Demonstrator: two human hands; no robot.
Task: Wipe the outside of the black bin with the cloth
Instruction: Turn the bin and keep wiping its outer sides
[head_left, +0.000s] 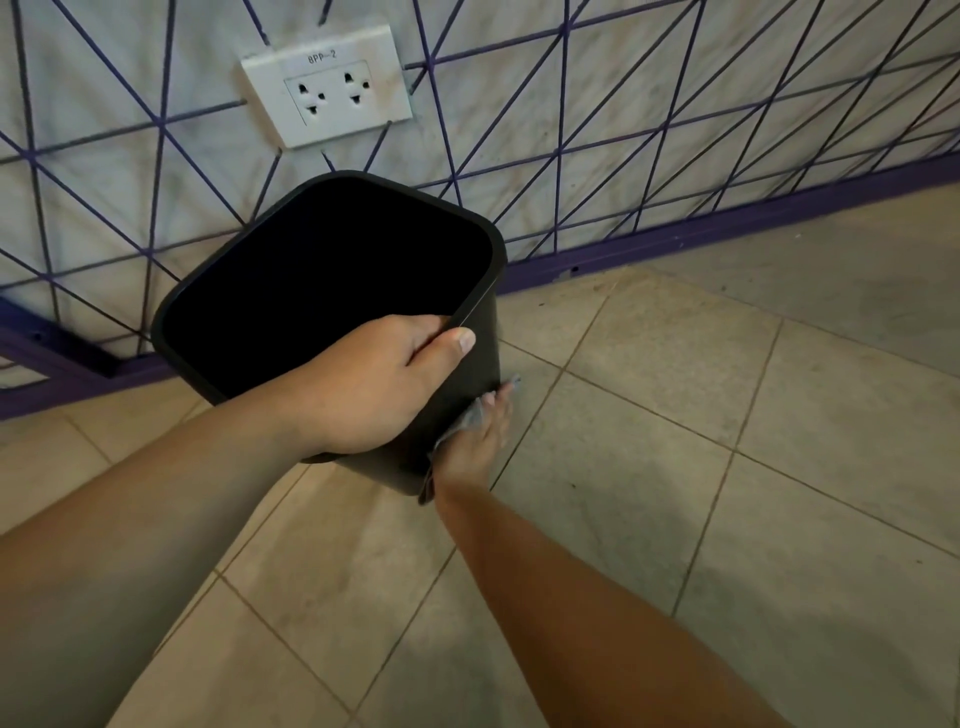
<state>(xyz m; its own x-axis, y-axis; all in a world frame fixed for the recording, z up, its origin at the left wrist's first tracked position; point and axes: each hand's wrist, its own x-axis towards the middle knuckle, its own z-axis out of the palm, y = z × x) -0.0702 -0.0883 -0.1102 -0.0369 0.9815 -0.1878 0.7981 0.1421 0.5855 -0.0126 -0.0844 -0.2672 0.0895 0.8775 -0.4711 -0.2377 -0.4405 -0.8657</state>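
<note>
The black bin (483, 332) is square with rounded corners and tilts above the tiled floor near the wall. My left hand (374, 384) grips its near rim, fingers inside and thumb on the outer wall. Low on the bin's right side, my right hand (475, 447) presses a grey cloth (462, 423) flat against the outer wall. Most of the cloth is hidden under the palm; only a thin strip shows beside the fingers.
Behind the bin is a pale wall with purple lines and a purple skirting (727, 228). A white double socket (327, 88) sits on the wall above the bin. Beige floor tiles (675, 441) spread to the right and front.
</note>
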